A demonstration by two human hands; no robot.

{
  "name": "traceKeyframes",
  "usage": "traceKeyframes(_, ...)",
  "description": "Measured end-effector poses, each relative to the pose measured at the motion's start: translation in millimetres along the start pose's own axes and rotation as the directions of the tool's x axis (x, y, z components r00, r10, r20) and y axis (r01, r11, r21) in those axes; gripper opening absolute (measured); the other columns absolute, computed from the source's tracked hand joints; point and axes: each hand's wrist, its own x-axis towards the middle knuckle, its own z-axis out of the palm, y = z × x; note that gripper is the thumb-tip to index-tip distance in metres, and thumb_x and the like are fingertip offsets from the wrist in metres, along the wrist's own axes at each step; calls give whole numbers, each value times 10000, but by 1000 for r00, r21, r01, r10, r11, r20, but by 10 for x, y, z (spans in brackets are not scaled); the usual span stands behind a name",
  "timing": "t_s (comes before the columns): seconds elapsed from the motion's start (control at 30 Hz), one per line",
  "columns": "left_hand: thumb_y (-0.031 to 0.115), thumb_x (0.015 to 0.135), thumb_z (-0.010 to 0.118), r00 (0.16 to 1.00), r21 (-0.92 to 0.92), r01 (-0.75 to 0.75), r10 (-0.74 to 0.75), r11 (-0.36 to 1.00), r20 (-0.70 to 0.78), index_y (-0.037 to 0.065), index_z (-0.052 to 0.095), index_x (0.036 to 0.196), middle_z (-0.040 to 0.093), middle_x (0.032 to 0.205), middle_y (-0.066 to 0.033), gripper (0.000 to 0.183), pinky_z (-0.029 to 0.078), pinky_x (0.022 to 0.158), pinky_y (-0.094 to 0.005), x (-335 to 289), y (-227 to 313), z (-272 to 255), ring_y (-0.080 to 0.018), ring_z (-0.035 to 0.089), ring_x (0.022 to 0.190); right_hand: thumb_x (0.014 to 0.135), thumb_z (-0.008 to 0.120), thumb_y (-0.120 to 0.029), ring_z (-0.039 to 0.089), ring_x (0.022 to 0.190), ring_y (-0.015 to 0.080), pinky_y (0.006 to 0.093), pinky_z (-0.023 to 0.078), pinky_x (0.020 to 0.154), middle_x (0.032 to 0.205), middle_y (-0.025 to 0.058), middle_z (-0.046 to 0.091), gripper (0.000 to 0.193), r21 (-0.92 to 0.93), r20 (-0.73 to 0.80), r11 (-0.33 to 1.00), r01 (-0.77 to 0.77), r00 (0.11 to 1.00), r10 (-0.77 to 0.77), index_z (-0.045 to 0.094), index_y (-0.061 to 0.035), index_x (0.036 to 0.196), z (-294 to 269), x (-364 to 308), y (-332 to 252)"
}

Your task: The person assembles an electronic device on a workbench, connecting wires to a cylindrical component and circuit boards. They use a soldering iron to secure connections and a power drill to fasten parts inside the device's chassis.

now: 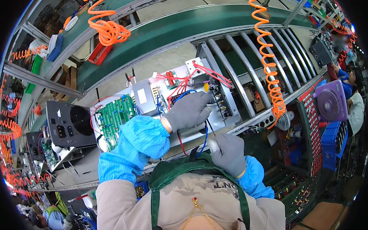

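Observation:
My left hand [188, 111], in a grey glove, reaches over an open metal chassis [191, 134]. Its fingers are bent together beside a row of black terminals [221, 103]; whatever they pinch is hidden. Closer to my body, my right hand [230, 154], gloved too, is closed around a screwdriver whose thin dark shaft [210, 127] slants up toward the left hand. A blue wire [204, 141] and a red wire hang over the chassis's near edge. The chassis also carries a green circuit board [116, 116], a grey metal box [143, 96] and red wires [186, 83].
A black unit with a round fan [66, 125] stands left of the chassis. Metal rollers [244, 68] lie to the right, and a green conveyor belt [154, 41] runs behind. Orange coiled hoses [266, 65] hang overhead. At far right are a purple fan [331, 102] and other people.

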Motion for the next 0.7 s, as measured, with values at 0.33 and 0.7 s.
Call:
traceKeyframes(0.33, 171, 746, 636, 926, -83, -331, 307, 940, -219, 65, 483, 1171, 510, 1185, -170, 463, 459, 844, -435, -528, 843, 191, -374, 528, 1038, 820, 610, -198, 506, 513, 316, 366, 399, 472, 606, 125, 518, 202, 156, 395, 980, -123, 917, 52, 575, -45, 692, -718, -282, 188)
traceKeyframes(0.7, 284, 890, 564, 750, -426, 432, -579, 795, -319, 66, 624, 1032, 636, 862, -140, 267, 494, 676, -382, -2327, 487, 1219, -293, 635, 794, 756, 708, -124, 608, 947, 260, 353, 467, 843, 1119, 177, 601, 510, 55, 338, 943, -327, 895, 291, 523, 50, 1197, 291, -115, 1420)
